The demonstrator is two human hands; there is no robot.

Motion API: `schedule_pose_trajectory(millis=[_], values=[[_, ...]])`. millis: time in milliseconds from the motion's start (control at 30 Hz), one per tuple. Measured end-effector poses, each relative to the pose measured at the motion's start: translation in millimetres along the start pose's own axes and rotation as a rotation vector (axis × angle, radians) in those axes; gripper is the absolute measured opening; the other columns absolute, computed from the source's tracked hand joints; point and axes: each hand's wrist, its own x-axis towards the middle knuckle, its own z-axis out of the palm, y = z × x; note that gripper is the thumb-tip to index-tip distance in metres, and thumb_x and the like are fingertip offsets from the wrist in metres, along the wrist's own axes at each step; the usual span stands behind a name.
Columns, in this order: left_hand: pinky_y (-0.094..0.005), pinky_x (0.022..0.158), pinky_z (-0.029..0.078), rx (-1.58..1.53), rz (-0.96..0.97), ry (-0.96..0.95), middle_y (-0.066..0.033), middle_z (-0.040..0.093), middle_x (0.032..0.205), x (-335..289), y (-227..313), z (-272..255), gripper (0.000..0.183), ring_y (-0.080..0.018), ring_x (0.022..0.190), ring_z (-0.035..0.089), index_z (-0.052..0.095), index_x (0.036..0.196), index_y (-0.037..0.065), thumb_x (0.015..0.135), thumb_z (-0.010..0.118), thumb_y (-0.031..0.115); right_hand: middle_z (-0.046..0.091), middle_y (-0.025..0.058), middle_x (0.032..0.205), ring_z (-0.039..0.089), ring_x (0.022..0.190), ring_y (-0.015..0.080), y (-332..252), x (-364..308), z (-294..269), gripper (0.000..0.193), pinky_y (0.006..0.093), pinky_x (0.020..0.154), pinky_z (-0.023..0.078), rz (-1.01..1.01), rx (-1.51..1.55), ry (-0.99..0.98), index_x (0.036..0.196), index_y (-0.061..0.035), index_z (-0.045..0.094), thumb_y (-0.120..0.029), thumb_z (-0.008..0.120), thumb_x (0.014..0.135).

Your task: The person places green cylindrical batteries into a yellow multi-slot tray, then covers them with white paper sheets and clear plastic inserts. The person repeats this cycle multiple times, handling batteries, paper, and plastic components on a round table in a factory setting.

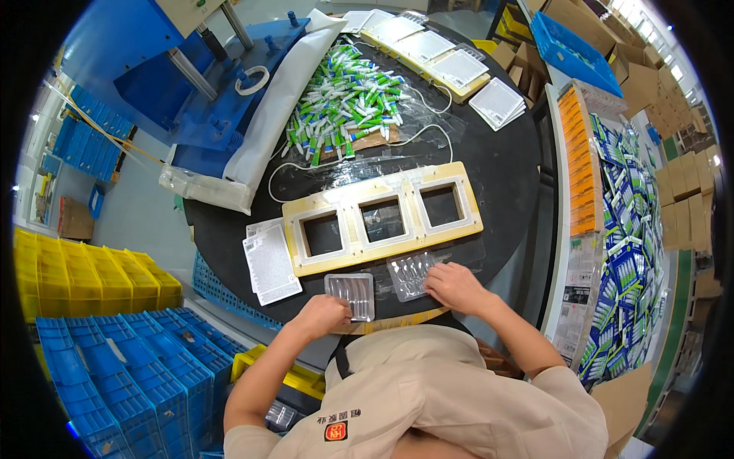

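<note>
My left hand (324,314), fingers closed, grips the lower left edge of a clear plastic blister tray (359,289) with long moulded hollows. In my right hand (455,286) is the right edge of a second clear blister tray (407,269), pinched between the fingers. Both trays are at the near edge of the round black table (505,180). Just beyond them lies a yellow and white frame (348,218) with three square openings. Printed white cards (269,264) are stacked at its left end.
A heap of small green, white and blue tubes (344,99) covers the far middle. Behind it, another long fixture (428,53) holds white cards. A blue press machine (229,99) stands at the left. Blue crates (130,375) are stacked below left; packed blister cards (627,260) fill the right.
</note>
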Motion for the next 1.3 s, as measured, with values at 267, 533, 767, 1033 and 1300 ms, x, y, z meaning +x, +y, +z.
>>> schedule_pose_trajectory(millis=[267, 533, 767, 1033, 1300], values=[[-0.0405, 0.075, 0.056, -0.005, 0.015, 0.005, -0.0079, 0.070, 0.093, -6, -1, 0, 0.011, -0.0303, 0.086, 0.069, 0.075, 0.091, 0.009, 0.086, 0.069, 0.016, 0.064, 0.0074, 0.105, 0.062, 0.095, 0.0266, 16, 79, -17, 0.009, 0.0385, 0.078, 0.050, -0.006, -0.059, 0.309, 0.091, -0.0062, 0.065, -0.007, 0.070, 0.083], [-0.0406, 0.078, 0.057, -0.038, 0.039, -0.010, -0.0098, 0.070, 0.095, -5, -9, 8, 0.011, -0.0312, 0.091, 0.069, 0.074, 0.091, 0.007, 0.085, 0.066, 0.012, 0.064, 0.0102, 0.128, 0.061, 0.114, 0.0309, 55, 96, 16, 0.022, 0.0428, 0.087, 0.051, 0.038, 0.275, 0.193, 0.101, -0.0064, 0.069, -0.022, 0.075, 0.087], [-0.0451, 0.078, 0.058, -0.053, 0.020, -0.026, -0.0121, 0.072, 0.094, 1, -15, 7, 0.009, -0.0334, 0.091, 0.070, 0.072, 0.081, 0.006, 0.082, 0.064, 0.010, 0.064, 0.0063, 0.092, 0.065, 0.097, 0.0295, 7, 14, 13, 0.036, 0.0435, 0.078, 0.054, 0.054, 0.068, -0.393, 0.092, -0.0107, 0.067, -0.031, 0.087, 0.070], [-0.0403, 0.071, 0.055, -0.049, -0.149, 0.280, -0.0085, 0.071, 0.079, -17, 20, -21, 0.006, -0.0290, 0.075, 0.069, 0.075, 0.079, 0.008, 0.077, 0.072, 0.013, 0.069, 0.0045, 0.090, 0.068, 0.092, 0.0281, 41, 10, 34, 0.019, 0.0416, 0.074, 0.053, 0.110, 0.360, -0.426, 0.090, -0.0111, 0.076, -0.021, 0.083, 0.076], [-0.0379, 0.078, 0.053, -0.083, -0.336, 0.800, -0.0068, 0.070, 0.082, -34, 11, -79, 0.006, -0.0266, 0.084, 0.068, 0.071, 0.080, 0.007, 0.076, 0.076, 0.008, 0.071, 0.0060, 0.088, 0.070, 0.086, 0.0281, 53, 32, 30, 0.012, 0.0416, 0.070, 0.054, 0.083, 0.462, -0.530, 0.088, -0.0099, 0.078, -0.018, 0.080, 0.079]])
